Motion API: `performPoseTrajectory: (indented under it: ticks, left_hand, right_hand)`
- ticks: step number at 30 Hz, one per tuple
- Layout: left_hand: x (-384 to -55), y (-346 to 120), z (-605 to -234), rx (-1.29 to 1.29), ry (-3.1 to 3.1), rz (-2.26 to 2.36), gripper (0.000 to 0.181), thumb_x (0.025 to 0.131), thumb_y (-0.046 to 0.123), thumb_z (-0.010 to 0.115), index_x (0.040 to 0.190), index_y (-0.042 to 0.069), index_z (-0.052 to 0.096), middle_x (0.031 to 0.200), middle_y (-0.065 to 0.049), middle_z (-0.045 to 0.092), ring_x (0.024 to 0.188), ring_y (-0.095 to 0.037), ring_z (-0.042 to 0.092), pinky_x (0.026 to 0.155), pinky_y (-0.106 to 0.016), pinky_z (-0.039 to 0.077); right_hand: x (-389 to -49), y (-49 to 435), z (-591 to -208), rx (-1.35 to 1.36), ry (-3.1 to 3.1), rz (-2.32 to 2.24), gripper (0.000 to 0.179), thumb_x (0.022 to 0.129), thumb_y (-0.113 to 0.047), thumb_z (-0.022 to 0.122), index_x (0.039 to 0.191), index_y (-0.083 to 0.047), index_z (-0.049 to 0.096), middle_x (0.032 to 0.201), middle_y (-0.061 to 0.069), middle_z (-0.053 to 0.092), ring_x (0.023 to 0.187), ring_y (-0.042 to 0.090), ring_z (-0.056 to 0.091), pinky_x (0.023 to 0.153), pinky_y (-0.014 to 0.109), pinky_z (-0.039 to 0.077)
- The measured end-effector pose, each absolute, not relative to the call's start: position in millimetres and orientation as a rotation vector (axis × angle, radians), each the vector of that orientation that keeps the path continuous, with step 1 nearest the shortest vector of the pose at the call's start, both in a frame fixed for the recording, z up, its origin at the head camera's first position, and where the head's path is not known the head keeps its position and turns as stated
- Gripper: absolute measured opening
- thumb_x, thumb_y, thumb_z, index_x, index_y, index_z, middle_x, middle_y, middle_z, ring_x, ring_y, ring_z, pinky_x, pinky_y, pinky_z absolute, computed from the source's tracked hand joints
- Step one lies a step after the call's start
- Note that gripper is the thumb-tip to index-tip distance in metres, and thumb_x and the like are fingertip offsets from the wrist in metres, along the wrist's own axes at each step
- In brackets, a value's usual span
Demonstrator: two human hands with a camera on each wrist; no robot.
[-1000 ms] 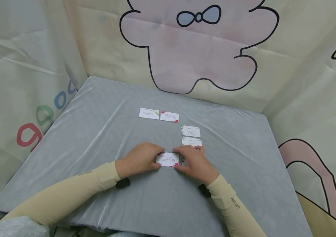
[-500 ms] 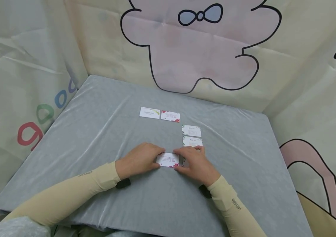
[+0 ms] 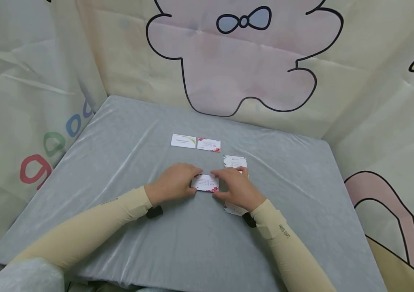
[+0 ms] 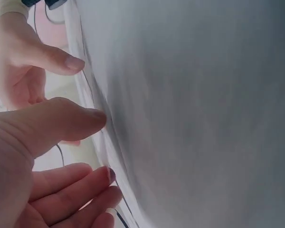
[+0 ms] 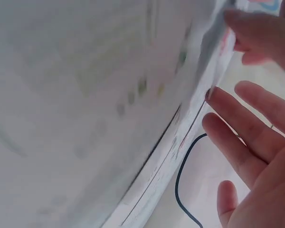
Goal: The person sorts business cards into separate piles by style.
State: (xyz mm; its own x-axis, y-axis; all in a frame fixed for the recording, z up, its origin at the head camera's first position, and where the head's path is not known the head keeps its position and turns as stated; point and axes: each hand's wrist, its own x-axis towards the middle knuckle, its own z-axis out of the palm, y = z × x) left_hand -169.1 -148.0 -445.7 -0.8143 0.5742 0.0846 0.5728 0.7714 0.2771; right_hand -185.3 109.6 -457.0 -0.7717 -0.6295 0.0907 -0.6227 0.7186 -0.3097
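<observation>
In the head view a white business card with red flowers (image 3: 205, 183) lies flat between both hands, near the middle of the table. My left hand (image 3: 174, 183) holds its left side, thumb at the near corner and fingers at the far corner. From the other side my right hand (image 3: 239, 187) holds the right corners the same way. A column of business cards with green leaves (image 3: 234, 161) runs beside and under the right hand, which hides its middle; the lowest leaf card (image 3: 234, 209) shows below the palm. Both thumbs and fingers also appear in the wrist views.
Farther back, a white card with a green swoosh (image 3: 183, 141) and another red-flowered card (image 3: 209, 144) lie side by side. Grey cloth covers the table (image 3: 137, 243). Printed fabric walls (image 3: 119, 48) rise along its back and sides.
Both hands have carried the red-flowered card away from the body, up along the leaf cards. The lowest leaf card is now uncovered below the right hand.
</observation>
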Motion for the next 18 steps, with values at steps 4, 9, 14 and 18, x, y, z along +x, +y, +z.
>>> performPoseTrajectory:
  ticks: [4,9,14,18]
  left_hand:
    - [-198.6,-149.1,-442.8,0.953,2.972,0.435,0.051,0.091,0.019,0.082,0.138,0.003,0.069,0.125,-0.010,0.078,0.111,-0.025,0.073,0.102,-0.044,0.059]
    - [-245.3,-147.5,-438.8,0.964,3.005,0.398,0.043,0.091,0.019,0.079,0.132,0.006,0.072,0.117,-0.008,0.078,0.105,-0.026,0.071,0.100,-0.046,0.057]
    - [-286.9,-144.8,-439.4,0.872,3.007,0.443,0.041,0.093,0.017,0.076,0.133,0.006,0.072,0.123,-0.008,0.077,0.108,-0.025,0.070,0.103,-0.045,0.056]
    - [-307.4,-142.9,-440.9,0.832,2.976,0.442,0.045,0.096,0.018,0.075,0.139,0.006,0.069,0.131,-0.010,0.075,0.117,-0.026,0.070,0.108,-0.044,0.055]
  right_hand:
    - [-216.0,104.0,-452.7,-0.987,2.909,-0.469,0.063,0.091,-0.032,0.088,0.148,-0.016,0.065,0.139,0.004,0.073,0.136,0.027,0.064,0.113,0.061,0.030]
    - [-260.3,101.3,-444.9,-0.910,2.930,-0.472,0.062,0.093,-0.033,0.086,0.148,-0.015,0.064,0.145,0.007,0.071,0.140,0.029,0.062,0.113,0.062,0.029]
    - [-298.3,99.9,-443.4,-0.825,2.910,-0.553,0.059,0.097,-0.029,0.083,0.151,-0.014,0.062,0.153,0.007,0.065,0.145,0.028,0.058,0.112,0.057,0.030]
    - [-316.5,98.4,-445.2,-0.775,2.884,-0.590,0.060,0.098,-0.027,0.081,0.152,-0.012,0.061,0.155,0.009,0.063,0.146,0.029,0.058,0.114,0.058,0.030]
